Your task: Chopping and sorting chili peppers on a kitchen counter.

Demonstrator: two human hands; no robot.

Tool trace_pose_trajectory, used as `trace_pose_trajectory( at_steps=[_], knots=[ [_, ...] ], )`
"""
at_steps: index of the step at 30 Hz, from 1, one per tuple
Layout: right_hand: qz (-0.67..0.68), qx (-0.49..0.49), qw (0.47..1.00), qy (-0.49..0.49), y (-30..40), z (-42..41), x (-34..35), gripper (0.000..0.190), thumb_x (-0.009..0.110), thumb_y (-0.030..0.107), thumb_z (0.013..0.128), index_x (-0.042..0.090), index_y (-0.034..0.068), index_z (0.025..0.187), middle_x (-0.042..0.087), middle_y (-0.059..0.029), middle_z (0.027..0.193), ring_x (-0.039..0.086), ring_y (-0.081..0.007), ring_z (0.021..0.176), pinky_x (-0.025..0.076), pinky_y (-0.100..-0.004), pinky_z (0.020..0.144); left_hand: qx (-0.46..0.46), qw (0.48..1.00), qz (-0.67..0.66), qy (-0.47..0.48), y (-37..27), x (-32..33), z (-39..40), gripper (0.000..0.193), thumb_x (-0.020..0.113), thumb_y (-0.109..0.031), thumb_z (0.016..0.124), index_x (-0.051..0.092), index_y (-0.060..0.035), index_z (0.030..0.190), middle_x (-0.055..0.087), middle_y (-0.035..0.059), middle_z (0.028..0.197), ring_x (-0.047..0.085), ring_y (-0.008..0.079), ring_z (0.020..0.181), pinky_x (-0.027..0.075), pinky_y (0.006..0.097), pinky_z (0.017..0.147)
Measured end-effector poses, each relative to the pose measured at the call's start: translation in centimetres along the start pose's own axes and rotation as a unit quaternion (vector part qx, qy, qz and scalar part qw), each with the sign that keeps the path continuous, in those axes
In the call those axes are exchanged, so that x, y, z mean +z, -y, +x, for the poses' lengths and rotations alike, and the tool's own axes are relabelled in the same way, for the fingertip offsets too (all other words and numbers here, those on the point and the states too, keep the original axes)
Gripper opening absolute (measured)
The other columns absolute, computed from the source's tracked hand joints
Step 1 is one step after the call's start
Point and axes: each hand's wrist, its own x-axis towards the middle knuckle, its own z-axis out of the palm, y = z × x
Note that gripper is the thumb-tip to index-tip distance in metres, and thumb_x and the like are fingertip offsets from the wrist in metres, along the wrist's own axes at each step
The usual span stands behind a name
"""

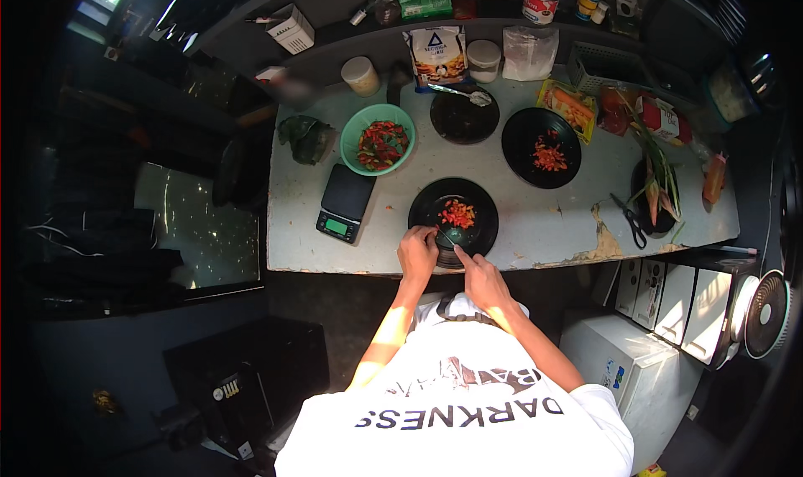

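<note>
My right hand (486, 281) grips a small knife (446, 237), its index finger stretched along the blade. Close by, the fingertips of my left hand (418, 251) pinch a small red chili (436, 228) at the blade's tip. Both hands are over the near rim of a black plate (483, 195), which carries a heap of chopped red chilies (457, 213). A mint-green bowl (347, 132) at the left holds whole red chilies and some green ones (381, 146). More chopped chilies (549, 157) lie on a second black plate (517, 166) to the right.
A digital kitchen scale (345, 202) lies left of the near plate. Black scissors (630, 221) rest near the right front edge beside a dark dish with torch ginger buds and green stalks (655, 195). Behind stand a flour bag (438, 55), tubs (361, 76) and a dark round board with a spoon (464, 116).
</note>
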Motion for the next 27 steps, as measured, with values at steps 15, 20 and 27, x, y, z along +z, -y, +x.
trace_pose_trajectory(
  at_steps=[15, 20, 27],
  knots=[
    [0.023, -0.023, 0.999, -0.024, 0.0, -0.5, -0.5, 0.054, 0.055, -0.003, 0.09, 0.056, 0.001, 0.144, 0.063, -0.0256, 0.089, 0.068, -0.0473, 0.077, 0.057, -0.0537, 0.073, -0.018, 0.999, -0.033, 0.022, 0.0, -0.2, 0.4, 0.021, 0.074, 0.001, 0.082, 0.057, -0.0005, 0.094, 0.072, 0.0192, 0.085, 0.071, 0.0436, 0.082, 0.054, 0.0465, 0.071],
    [0.022, -0.024, 0.999, -0.011, 0.1, -0.5, -0.3, 0.054, 0.054, -0.003, 0.091, 0.056, 0.002, 0.145, 0.063, -0.0254, 0.089, 0.068, -0.0475, 0.077, 0.057, -0.054, 0.073, -0.016, 0.999, -0.038, 0.021, 0.5, -0.2, 0.4, 0.025, 0.074, 0.002, 0.083, 0.051, -0.0015, 0.09, 0.071, 0.0207, 0.082, 0.07, 0.0457, 0.081, 0.053, 0.0466, 0.069],
    [0.014, -0.018, 1.0, 0.008, 0.3, -0.4, -0.7, 0.055, 0.054, -0.003, 0.09, 0.056, 0.003, 0.145, 0.063, -0.0251, 0.091, 0.068, -0.0477, 0.078, 0.058, -0.0542, 0.073, 0.0, 0.999, -0.043, 0.019, 0.8, 0.0, 0.2, 0.023, 0.07, 0.007, 0.086, 0.049, -0.0007, 0.086, 0.07, 0.0212, 0.081, 0.068, 0.0446, 0.077, 0.052, 0.0427, 0.065]
  ],
)
